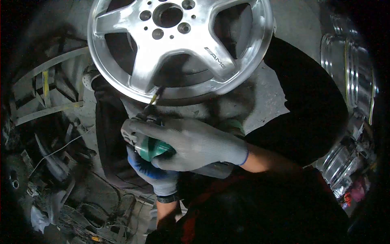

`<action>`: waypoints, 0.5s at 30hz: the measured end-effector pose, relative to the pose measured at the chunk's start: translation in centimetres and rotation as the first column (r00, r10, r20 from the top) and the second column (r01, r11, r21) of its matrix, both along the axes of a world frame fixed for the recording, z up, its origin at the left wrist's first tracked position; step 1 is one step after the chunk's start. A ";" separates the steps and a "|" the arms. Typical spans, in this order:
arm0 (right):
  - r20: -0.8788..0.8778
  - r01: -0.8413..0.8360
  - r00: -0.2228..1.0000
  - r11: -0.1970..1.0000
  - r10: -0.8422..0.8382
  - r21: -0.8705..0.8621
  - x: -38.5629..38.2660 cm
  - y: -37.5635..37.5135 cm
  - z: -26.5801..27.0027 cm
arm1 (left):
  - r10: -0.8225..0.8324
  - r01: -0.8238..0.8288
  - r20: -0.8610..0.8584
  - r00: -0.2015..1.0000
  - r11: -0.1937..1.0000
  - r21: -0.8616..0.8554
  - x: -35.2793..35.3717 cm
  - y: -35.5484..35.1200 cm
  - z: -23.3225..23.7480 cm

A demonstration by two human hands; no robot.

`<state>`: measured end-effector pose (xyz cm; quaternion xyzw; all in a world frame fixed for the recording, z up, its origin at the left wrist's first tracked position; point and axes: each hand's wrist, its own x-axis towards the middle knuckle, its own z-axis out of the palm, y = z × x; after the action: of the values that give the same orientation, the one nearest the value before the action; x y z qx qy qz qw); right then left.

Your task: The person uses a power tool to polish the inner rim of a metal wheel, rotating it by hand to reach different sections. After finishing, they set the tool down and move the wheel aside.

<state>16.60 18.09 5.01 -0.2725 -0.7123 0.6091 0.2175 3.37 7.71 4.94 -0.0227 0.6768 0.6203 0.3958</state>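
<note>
A silver five-spoke alloy wheel (152, 57) with AMG lettering on one spoke lies in front of me. My right hand (195, 144), in a grey knit glove, is wrapped over a green angle grinder (152, 148) with a grey metal head. From below, my left hand (158, 175), its glove blue on the finger side, closes around the same tool; its fingertips are partly hidden. A thin bit (153, 99) sticks out from the grinder's head, its tip at the wheel's inner rim beside the foot of a spoke.
My legs (111, 134) flank the wheel on the grey concrete floor (268, 91). To the left lie a metal frame (48, 112) and a heap of dark car parts (57, 162). More shiny wheels (357, 73) stand along the right side.
</note>
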 end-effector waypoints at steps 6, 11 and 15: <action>-0.067 0.078 0.995 0.994 -0.073 0.078 0.6 -0.6 -1.0 | -0.169 0.014 0.441 0.881 0.943 0.334 -0.3 -0.4 0.2; 0.028 -0.017 0.999 1.000 0.017 -0.021 1.9 0.2 -0.2 | -0.242 0.099 0.400 0.884 0.934 0.344 1.0 -0.6 -0.4; -0.140 0.114 0.985 0.991 -0.102 0.077 -0.3 -0.2 -2.1 | -0.090 0.085 0.059 0.994 0.994 0.072 0.5 0.2 0.1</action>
<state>16.32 17.91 2.90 -0.2590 -0.7054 0.5827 0.3096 3.87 7.90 5.03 0.0013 0.6427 0.6243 0.4440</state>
